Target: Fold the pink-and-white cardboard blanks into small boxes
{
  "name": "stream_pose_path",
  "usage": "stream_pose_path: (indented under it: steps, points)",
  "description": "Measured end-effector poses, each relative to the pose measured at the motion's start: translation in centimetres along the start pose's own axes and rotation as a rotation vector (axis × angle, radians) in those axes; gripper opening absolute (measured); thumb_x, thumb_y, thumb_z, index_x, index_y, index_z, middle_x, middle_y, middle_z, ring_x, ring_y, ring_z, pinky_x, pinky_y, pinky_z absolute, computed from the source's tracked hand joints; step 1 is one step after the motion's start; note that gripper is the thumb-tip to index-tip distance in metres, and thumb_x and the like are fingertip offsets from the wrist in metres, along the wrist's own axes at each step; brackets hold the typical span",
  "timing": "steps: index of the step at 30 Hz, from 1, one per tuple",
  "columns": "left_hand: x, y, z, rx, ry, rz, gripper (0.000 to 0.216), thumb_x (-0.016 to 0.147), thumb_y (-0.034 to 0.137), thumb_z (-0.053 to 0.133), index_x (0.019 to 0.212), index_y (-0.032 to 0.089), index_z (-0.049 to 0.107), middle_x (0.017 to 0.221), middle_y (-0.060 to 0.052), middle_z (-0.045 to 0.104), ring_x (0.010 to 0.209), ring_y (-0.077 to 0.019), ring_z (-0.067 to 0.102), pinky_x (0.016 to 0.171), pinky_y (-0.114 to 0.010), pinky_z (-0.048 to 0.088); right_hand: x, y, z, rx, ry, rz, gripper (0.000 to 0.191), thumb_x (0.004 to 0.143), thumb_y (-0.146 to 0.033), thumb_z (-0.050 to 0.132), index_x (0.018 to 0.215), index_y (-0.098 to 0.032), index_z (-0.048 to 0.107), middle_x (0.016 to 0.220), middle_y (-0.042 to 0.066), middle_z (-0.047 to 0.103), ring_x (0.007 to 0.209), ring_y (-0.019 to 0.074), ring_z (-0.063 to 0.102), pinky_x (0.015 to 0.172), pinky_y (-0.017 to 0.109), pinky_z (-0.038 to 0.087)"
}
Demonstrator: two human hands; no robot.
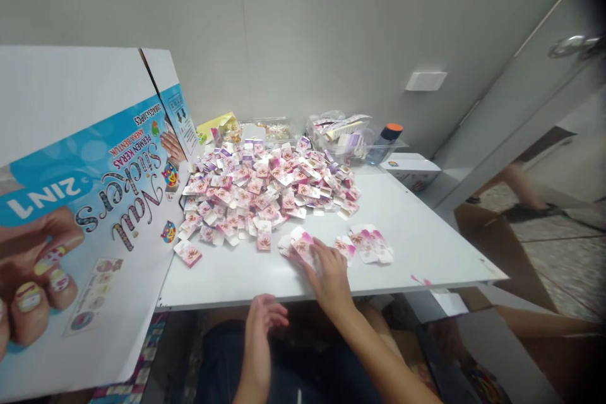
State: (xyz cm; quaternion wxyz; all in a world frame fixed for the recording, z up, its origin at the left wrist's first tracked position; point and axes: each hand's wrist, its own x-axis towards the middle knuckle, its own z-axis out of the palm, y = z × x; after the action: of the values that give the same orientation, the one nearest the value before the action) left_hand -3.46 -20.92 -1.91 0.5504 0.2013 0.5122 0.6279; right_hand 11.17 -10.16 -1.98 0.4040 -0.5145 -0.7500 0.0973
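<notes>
My right hand [331,274] is at the table's front, its thumb and fingers closed on a flat pink-and-white flower-print carton [302,243]. That carton lies among a few other flattened ones. Just right of the hand, more flat cartons [370,244] lie overlapping on the tabletop. My left hand [265,322] hovers in front of the table edge, above my lap, with fingers loosely apart and nothing in it. Beyond both hands spreads a large heap of small folded flower-print boxes [265,186]. One small box [264,237] sits at its near edge.
A big white-and-blue nail sticker box [95,221] stands at the left. Behind the heap are a clear tray [272,129], a plastic bin [341,139] and a bottle with an orange lid [384,144]. Cardboard boxes [492,353] stand below right. Another person's leg [518,186] shows beyond the partition.
</notes>
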Motion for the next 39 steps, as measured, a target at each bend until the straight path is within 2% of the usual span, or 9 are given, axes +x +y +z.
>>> stream_pose_path:
  steps: [6,9,14,19,25,28,31,35,39]
  points:
    - [-0.5,1.5,1.4,-0.249,-0.095,-0.018,0.045,0.076,0.050,0.068,0.109,0.019,0.066,0.119,-0.012,0.066,0.110,-0.0246,0.059,0.092,-0.033,0.045,-4.7,-5.2,-3.0,0.233,-0.248,-0.381,0.038,0.089,-0.032,0.057,0.124,-0.020,0.048,0.130,0.015,0.054,0.111,0.0264,0.052,0.092,0.044,0.041]
    - [-0.7,2.1,2.0,-0.268,-0.139,-0.036,0.037,0.078,0.049,0.066,0.094,0.016,0.070,0.100,-0.012,0.072,0.098,-0.0244,0.064,0.092,-0.035,0.046,-6.2,-6.2,-3.6,0.202,-0.262,-0.502,0.065,0.080,-0.056,0.061,0.130,-0.018,0.046,0.128,0.017,0.055,0.108,0.0323,0.052,0.087,0.048,0.040]
    - [-1.4,2.4,2.9,-0.338,-0.230,-0.084,0.055,0.067,0.064,0.066,0.091,0.015,0.071,0.091,-0.013,0.072,0.092,-0.0275,0.066,0.091,-0.041,0.048,-7.0,-6.1,-4.2,0.036,-0.107,-0.402,0.047,0.078,-0.029,0.063,0.123,-0.018,0.055,0.118,0.013,0.057,0.104,0.0316,0.048,0.088,0.048,0.035]
    - [-2.0,3.0,3.9,-0.431,-0.218,-0.136,0.059,0.059,0.068,0.070,0.087,0.017,0.072,0.083,-0.011,0.073,0.087,-0.0275,0.067,0.087,-0.042,0.051,-7.1,-6.9,-5.0,-0.057,0.091,-0.421,0.054,0.073,-0.028,0.064,0.126,-0.020,0.054,0.121,0.014,0.048,0.108,0.0339,0.042,0.092,0.050,0.033]
    - [-2.7,3.6,5.0,-0.341,-0.201,-0.087,0.061,0.047,0.071,0.075,0.071,0.015,0.069,0.055,-0.005,0.065,0.064,-0.0254,0.067,0.067,-0.038,0.056,-6.6,-7.9,-6.3,0.204,0.220,-0.370,0.038,0.079,-0.027,0.055,0.116,-0.020,0.053,0.122,0.014,0.044,0.109,0.0322,0.045,0.088,0.048,0.043]
    - [-3.3,3.9,5.3,-0.277,-0.162,-0.081,0.054,0.057,0.067,0.073,0.072,0.015,0.069,0.055,-0.006,0.065,0.060,-0.0227,0.066,0.065,-0.036,0.055,-6.0,-8.2,-7.2,0.342,0.100,-0.369,0.046,0.080,-0.015,0.053,0.125,-0.013,0.046,0.127,0.018,0.039,0.116,0.0310,0.046,0.088,0.044,0.048]
    - [-3.7,4.4,5.5,-0.305,-0.192,-0.146,0.056,0.061,0.068,0.069,0.072,0.013,0.071,0.065,-0.009,0.069,0.069,-0.0241,0.067,0.072,-0.036,0.055,-5.1,-8.5,-8.2,0.232,-0.049,-0.406,0.055,0.080,-0.009,0.054,0.135,-0.010,0.042,0.132,0.019,0.036,0.121,0.0308,0.043,0.094,0.044,0.046]
    - [-4.1,5.1,6.0,-0.424,-0.249,-0.267,0.059,0.067,0.069,0.063,0.083,0.014,0.074,0.079,-0.010,0.071,0.086,-0.0262,0.067,0.084,-0.037,0.052,-4.1,-8.8,-9.1,-0.005,-0.139,-0.495,0.053,0.081,-0.013,0.057,0.132,-0.012,0.047,0.138,0.019,0.033,0.123,0.0344,0.035,0.097,0.051,0.039]
    - [-4.5,5.2,6.3,-0.414,-0.347,-0.336,0.070,0.062,0.075,0.062,0.095,0.014,0.074,0.091,-0.012,0.071,0.094,-0.0283,0.064,0.088,-0.038,0.049,-3.5,-8.9,-9.8,0.102,-0.288,-0.430,0.043,0.079,-0.014,0.058,0.121,-0.012,0.051,0.138,0.018,0.034,0.126,0.0343,0.030,0.100,0.050,0.039]
